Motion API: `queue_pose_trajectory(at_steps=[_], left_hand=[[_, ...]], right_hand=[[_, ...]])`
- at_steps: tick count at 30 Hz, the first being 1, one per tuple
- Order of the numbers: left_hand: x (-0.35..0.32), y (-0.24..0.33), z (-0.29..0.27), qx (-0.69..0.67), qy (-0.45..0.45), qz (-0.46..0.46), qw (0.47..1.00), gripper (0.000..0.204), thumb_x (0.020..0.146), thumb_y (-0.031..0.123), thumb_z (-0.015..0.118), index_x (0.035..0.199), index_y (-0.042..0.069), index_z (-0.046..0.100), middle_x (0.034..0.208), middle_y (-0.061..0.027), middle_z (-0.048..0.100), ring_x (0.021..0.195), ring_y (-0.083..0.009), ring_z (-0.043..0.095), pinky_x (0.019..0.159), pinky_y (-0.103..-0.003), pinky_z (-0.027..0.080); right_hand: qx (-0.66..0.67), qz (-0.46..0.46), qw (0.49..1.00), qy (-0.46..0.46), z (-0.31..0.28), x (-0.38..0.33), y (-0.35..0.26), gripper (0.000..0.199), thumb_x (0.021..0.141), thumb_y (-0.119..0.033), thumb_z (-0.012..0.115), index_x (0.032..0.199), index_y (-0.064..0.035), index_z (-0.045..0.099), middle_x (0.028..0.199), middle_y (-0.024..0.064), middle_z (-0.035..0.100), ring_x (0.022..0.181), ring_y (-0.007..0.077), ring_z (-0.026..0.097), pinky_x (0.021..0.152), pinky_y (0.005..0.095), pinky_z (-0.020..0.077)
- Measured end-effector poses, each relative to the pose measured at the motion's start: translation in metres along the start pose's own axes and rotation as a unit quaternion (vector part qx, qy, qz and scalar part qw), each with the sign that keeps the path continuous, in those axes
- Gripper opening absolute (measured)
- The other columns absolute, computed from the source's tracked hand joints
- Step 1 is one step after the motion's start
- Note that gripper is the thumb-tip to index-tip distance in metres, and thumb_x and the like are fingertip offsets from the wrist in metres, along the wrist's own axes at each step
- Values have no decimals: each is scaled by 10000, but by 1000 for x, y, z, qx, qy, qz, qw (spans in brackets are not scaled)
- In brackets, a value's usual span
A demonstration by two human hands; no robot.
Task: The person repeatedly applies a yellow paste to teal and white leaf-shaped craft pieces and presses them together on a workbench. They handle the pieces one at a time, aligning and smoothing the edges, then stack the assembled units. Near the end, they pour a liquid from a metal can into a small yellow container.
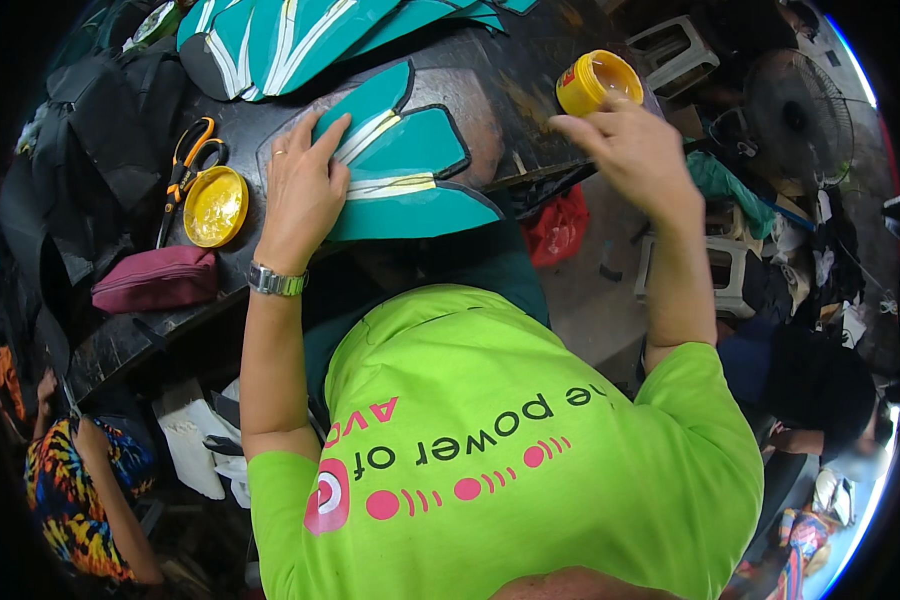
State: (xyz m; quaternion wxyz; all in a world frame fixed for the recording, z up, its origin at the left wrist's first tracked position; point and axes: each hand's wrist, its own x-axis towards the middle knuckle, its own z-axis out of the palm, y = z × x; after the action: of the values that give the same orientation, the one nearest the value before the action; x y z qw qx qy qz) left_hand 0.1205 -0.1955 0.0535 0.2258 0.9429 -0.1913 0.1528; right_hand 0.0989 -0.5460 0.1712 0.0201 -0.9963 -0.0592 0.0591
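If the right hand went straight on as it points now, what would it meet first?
Most likely the open yellow jar: the right hand already overlaps its near rim in view, though depth, and whether they touch, is unclear.

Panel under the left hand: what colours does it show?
The panel is teal, with white and yellow stripes and dark edging; head view.

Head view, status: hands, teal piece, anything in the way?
Left hand spread on teal piece. Right hand at yellow jar, grip unclear. Scissors, yellow lid leftward, apart from piece.
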Motion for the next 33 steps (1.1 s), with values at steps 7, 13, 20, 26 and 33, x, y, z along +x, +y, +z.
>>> queue_pose_trajectory(at_steps=[7, 13, 20, 26, 33], left_hand=[[5, -6, 8, 41, 13, 31, 999, 509, 845, 101, 600, 1351, 141, 631, 1414, -146, 543, 1270, -357, 499, 1047, -481, 418], [3, -7, 10, 46, 14, 36, 998, 520, 837, 100, 608, 1354, 150, 628, 1426, -129, 535, 1274, -338, 498, 1032, -483, 422], [3, -8, 11, 48, 23, 42, 998, 521, 842, 101, 598, 1360, 155, 624, 1427, -130, 537, 1278, -339, 497, 1043, -492, 413], [3, -9, 12, 53, 21, 44, 997, 519, 855, 111, 586, 1370, 161, 619, 1432, -134, 534, 1282, -339, 501, 1046, -487, 419], [7, -13, 12, 68, 11, 52, 996, 523, 862, 124, 579, 1382, 170, 612, 1427, -136, 535, 1287, -338, 500, 1051, -490, 418]], right_hand=[[208, -262, 933, 129, 109, 45, -53, 503, 1029, -596, 401, 1355, -316, 661, 1632, 75, 334, 1526, 341, 178, 1200, 615, 111], [9, -258, 950, 174, 125, 59, -64, 605, 991, -679, 393, 1526, -401, 434, 1669, 74, 270, 1567, 326, 93, 1191, 697, 7], [-54, -323, 931, 161, 118, 81, -60, 614, 982, -701, 365, 1532, -432, 408, 1672, 59, 262, 1564, 328, 126, 1203, 684, 38], [-7, -377, 921, 100, 119, 69, -46, 559, 987, -693, 339, 1512, -510, 397, 1691, 36, 203, 1569, 323, 89, 1226, 644, 17], [155, -398, 904, 31, 115, 55, -32, 511, 1019, -651, 310, 1433, -467, 544, 1684, 44, 229, 1570, 328, 59, 1226, 626, -7]])
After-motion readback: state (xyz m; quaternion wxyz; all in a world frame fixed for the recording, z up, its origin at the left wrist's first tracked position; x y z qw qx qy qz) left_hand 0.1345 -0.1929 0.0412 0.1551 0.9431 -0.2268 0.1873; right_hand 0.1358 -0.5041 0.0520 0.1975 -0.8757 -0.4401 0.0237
